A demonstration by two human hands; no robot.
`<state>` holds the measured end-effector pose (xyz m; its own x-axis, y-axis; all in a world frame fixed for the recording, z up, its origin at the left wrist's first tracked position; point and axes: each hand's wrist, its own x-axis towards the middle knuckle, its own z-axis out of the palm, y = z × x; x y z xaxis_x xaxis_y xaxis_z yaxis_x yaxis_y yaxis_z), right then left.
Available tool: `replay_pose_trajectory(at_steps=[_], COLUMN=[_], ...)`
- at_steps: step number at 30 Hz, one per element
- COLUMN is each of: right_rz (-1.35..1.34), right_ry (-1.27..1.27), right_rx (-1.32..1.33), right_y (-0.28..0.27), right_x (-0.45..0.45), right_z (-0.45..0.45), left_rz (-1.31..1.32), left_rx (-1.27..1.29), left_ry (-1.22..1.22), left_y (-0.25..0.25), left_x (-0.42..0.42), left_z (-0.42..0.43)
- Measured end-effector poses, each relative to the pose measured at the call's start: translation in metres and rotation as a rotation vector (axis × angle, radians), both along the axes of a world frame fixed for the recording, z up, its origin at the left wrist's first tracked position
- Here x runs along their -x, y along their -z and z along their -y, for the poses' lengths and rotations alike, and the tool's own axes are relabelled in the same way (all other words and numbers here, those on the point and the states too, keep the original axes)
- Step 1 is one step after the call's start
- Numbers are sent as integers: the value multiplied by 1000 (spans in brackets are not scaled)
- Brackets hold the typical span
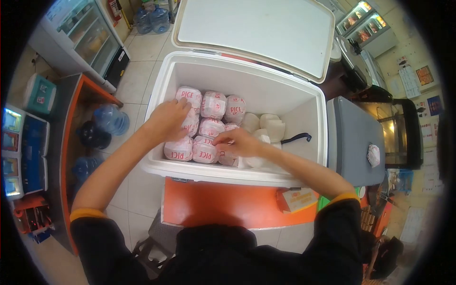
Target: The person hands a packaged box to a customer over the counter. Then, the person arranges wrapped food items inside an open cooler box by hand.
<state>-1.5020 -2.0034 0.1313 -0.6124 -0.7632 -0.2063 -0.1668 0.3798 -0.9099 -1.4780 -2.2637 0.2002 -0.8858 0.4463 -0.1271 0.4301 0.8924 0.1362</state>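
A white cooler box (242, 66) stands before me with its lid (256, 23) raised. In its left half, paper-wrapped rice packs (213, 105) marked "RICE" in red are stacked in rows. My left hand (172, 116) lies against the packs along the left wall, its fingers stretched out and not wrapped round one. Over the front packs is my right hand (240, 142), thumb and fingers apart beside a wrapped rice pack (205, 149); nothing shows between them. Plain off-white bundles (273, 128) sit right of the packs, with a dark handle (297, 138) sticking out among them.
The cooler rests on an orange table (204, 199) with a small box (298, 199) near its front edge. At the right, a grey lid (358, 142) carries one wrapped rice pack (373, 156). Water jugs (111, 119) and a glass-door fridge (88, 38) stand left.
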Motion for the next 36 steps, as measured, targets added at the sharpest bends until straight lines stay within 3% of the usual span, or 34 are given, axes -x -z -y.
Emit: replay_pose_trajectory(at_steps=[1, 3, 4, 6, 7, 9, 13, 15, 16, 18, 19, 21, 22, 24, 28, 30, 31, 34, 36], right_rz=[52, -78, -76, 244, 246, 682, 827, 868, 867, 929, 928, 900, 903, 930, 871, 815, 814, 870, 504], right_ry=[-19, 297, 301, 366, 377, 359, 367, 342, 342, 159, 157, 217, 218, 346, 375, 754, 753, 797, 955], right_rx=[54, -200, -195, -405, -401, -254, -137, -109, -106, -52, -53, -97, -95, -116, -314, -149, -150, 173, 9], right_y=[-5, 10, 20, 34, 34, 35, 46, 48, 55, 71, 67, 54, 58, 64, 39, 55, 56, 64, 108], right_x=[8, 26, 31, 36, 30, 12, 9, 13, 17, 23, 22, 15, 14, 12, 18, 25, 33, 44, 54], right_z=[-10, -32, -43, -62, -63, -55, -46, -47, -49, -53, -51, -44, -43, -43, -43, -33, -25, -2, 36], left_rz=[2, 33, 34, -74, -74, 3, 186, 176, 175, 325, 324, 224, 227, -78, -164, -136, -137, -53, -76], left_rx=[5, 78, 83, 41, 44, -43, -137, -462, -460, -552, -552, -200, -198, -41, -25, -32, -33, -41, 34], left_ry=[9, 2, 7, 56, 67, 58, 30, 80, 82, -25, -26, 145, 147, 200, 307, 241, 240, 243, 256], left_y=[-2, -6, -6, -6, -7, -11, -18, -14, -12, -4, 6, 26, 25, 25, 39, 57, 56, 48, 49], left_x=[4, 9, 9, 11, 11, 11, 16, 22, 26, 32, 33, 32, 31, 29, 21, 15, 15, 14, 15], left_z=[-1, -2, -3, -4, -6, -8, -13, -21, -29, -49, -56, -65, -69, -78, -73, -63, -59, -53, -58])
